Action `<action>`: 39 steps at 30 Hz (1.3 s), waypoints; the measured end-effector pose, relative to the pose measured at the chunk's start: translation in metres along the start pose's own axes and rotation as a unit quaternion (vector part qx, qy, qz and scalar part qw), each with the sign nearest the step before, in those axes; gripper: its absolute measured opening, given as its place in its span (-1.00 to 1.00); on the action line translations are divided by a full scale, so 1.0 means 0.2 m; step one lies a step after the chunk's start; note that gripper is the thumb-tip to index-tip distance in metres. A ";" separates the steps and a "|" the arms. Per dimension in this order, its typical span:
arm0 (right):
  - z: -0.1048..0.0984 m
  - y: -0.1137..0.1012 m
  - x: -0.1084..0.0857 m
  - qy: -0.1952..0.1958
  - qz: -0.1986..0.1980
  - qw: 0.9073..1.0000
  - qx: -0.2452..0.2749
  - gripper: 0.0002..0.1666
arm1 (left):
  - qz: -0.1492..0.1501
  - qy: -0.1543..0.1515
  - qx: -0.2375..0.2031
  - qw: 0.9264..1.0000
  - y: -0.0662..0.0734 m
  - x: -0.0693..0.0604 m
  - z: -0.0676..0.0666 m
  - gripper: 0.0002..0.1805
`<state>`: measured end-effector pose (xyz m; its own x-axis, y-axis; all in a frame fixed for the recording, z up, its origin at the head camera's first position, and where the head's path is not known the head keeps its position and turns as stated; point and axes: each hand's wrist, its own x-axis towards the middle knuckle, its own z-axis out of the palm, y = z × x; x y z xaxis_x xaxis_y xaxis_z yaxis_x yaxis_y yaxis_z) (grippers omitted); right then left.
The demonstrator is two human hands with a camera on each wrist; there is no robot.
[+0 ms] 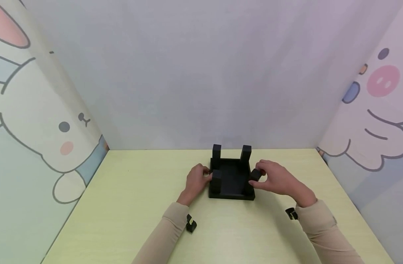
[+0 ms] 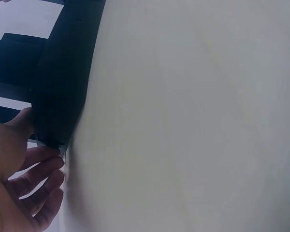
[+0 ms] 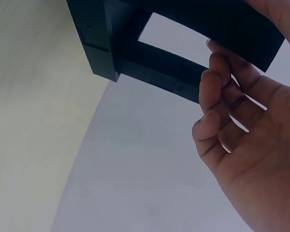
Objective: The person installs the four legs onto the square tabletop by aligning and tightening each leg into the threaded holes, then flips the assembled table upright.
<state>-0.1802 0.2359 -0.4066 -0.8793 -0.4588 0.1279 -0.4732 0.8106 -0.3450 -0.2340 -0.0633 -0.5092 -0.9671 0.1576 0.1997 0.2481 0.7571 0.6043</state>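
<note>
A black square base (image 1: pixel 233 178) with a raised rim lies on the table with several block legs pointing up, like a small stool turned upside down. My left hand (image 1: pixel 196 180) grips the base's left edge beside the near-left leg (image 1: pixel 216 180); the left wrist view has the thumb and fingers on either side of a black corner (image 2: pixel 55 121). At the near-right corner, my right hand (image 1: pixel 276 178) pinches the top of a black leg (image 1: pixel 256 175) between thumb and fingers. That leg leans outward to the right. Its lower end is hard to make out against the dark base.
The pale yellow table (image 1: pixel 148 183) extends around the base. A grey-white back wall (image 1: pixel 201 80) stands behind it, with cartoon-printed panels at left and right. Small black devices (image 1: pixel 191 223) sit at both wrists.
</note>
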 end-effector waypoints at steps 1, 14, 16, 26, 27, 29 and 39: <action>0.00 0.00 0.00 -0.002 0.003 1.000 -0.006 -0.60 | 0.000 0.001 0.001 1.000 0.00 0.00 0.00 -0.76; -0.08 -0.01 -0.04 -0.039 -0.011 0.999 0.012 -0.31 | 0.004 0.006 -0.002 1.000 0.00 0.00 0.00 -0.75; -0.09 -0.01 -0.05 -0.038 -0.017 0.999 0.015 -0.36 | 0.002 0.006 -0.003 1.000 0.00 0.00 -0.01 -0.76; -0.08 0.00 -0.03 -0.005 -0.024 1.000 0.018 -0.75 | -0.008 0.003 -0.003 1.000 -0.01 0.00 0.01 -0.76; -0.08 0.00 -0.02 -0.002 -0.020 1.000 0.017 -0.77 | -0.008 0.003 -0.004 1.000 -0.01 0.00 0.01 -0.76; -0.07 0.00 -0.01 0.002 -0.018 1.000 0.016 -0.79 | -0.008 0.004 -0.004 1.000 -0.01 0.01 0.01 -0.75; -0.07 -0.02 -0.01 -0.011 -0.004 1.000 0.012 -0.69 | -0.008 0.008 -0.007 1.000 -0.01 0.00 0.01 -0.76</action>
<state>-0.1763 0.2386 -0.3916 -0.8738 -0.4736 0.1104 -0.4787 0.7975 -0.3672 -0.2347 -0.0635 -0.5121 -0.9702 0.1352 0.2013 0.2329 0.7504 0.6186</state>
